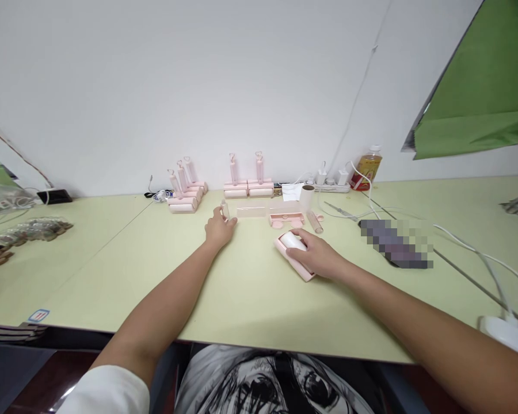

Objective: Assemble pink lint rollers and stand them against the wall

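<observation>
My right hand point(317, 253) is wrapped over a pink lint roller body point(304, 272) with a white roll point(294, 241) in it, resting tilted on the table. My left hand point(219, 228) reaches further out, its fingers closed about a small clear plastic piece point(225, 209) that stands on the tabletop. Beside it lies a flat clear plastic cover point(251, 212). An open pink casing point(287, 219) sits beyond my right hand, with round pink parts point(277, 225) in front. A clear pinkish tube point(315, 222) lies to its right.
Pink lint rollers with upright handles stand along the wall at left point(183, 202) and centre point(248, 190). A cardboard-core roll point(307, 197), scissors point(340, 211), a phone point(392, 244), a power strip point(339, 188), white cables point(470, 248) and a drink bottle point(368, 168) occupy the right side. Bagged items point(30, 231) lie left.
</observation>
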`<state>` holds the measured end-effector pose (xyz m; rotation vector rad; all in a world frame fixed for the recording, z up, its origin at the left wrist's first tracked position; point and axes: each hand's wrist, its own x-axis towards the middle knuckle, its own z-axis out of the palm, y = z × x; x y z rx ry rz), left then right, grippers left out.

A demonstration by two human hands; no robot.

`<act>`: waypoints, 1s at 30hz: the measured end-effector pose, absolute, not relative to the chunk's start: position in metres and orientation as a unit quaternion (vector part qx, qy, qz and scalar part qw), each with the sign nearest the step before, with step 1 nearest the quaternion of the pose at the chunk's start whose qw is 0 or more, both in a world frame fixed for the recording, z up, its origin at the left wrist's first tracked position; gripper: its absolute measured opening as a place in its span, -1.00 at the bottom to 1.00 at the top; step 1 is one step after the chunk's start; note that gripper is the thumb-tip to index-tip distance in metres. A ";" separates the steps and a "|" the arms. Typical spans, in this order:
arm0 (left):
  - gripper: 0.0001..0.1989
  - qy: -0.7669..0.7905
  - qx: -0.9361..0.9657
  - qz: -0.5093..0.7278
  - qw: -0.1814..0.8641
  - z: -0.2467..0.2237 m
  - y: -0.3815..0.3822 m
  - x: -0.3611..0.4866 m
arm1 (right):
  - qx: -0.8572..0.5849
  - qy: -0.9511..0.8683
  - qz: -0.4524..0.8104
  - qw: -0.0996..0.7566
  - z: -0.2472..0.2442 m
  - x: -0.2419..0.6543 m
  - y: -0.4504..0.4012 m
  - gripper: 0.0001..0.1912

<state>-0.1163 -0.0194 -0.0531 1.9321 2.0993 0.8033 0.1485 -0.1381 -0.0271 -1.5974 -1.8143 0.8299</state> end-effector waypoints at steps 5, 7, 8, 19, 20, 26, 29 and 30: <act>-0.70 0.678 0.699 0.215 0.067 -0.050 -0.026 -0.113 | -0.639 -0.688 0.263 0.221 -0.026 0.154 -0.136 -0.45; -0.72 0.659 0.723 0.197 0.065 -0.047 -0.031 -0.109 | -0.644 -0.692 0.257 0.201 -0.026 0.154 -0.136 -0.44; -0.72 0.648 0.736 0.187 0.066 -0.046 -0.034 -0.107 | -0.644 -0.695 0.250 0.197 -0.025 0.154 -0.136 -0.44; -0.77 0.410 0.907 0.091 0.028 -0.021 -0.097 -0.067 | -0.500 -0.759 0.169 0.381 -0.017 0.149 -0.149 -0.45; -0.76 0.397 0.913 0.091 0.028 -0.018 -0.101 -0.067 | -0.484 -0.764 0.184 0.385 -0.016 0.148 -0.151 -0.57; -0.68 0.402 0.849 0.246 0.238 -0.016 -0.102 -0.080 | -0.480 -0.724 0.205 0.450 -0.013 0.147 -0.153 -0.77; -0.63 0.421 0.773 0.319 0.350 -0.022 -0.094 -0.085 | -0.497 -0.670 0.265 0.484 -0.016 0.147 -0.149 -0.74; -0.62 0.419 0.764 0.324 0.369 -0.024 -0.092 -0.085 | -0.499 -0.655 0.287 0.489 -0.017 0.146 -0.148 -0.72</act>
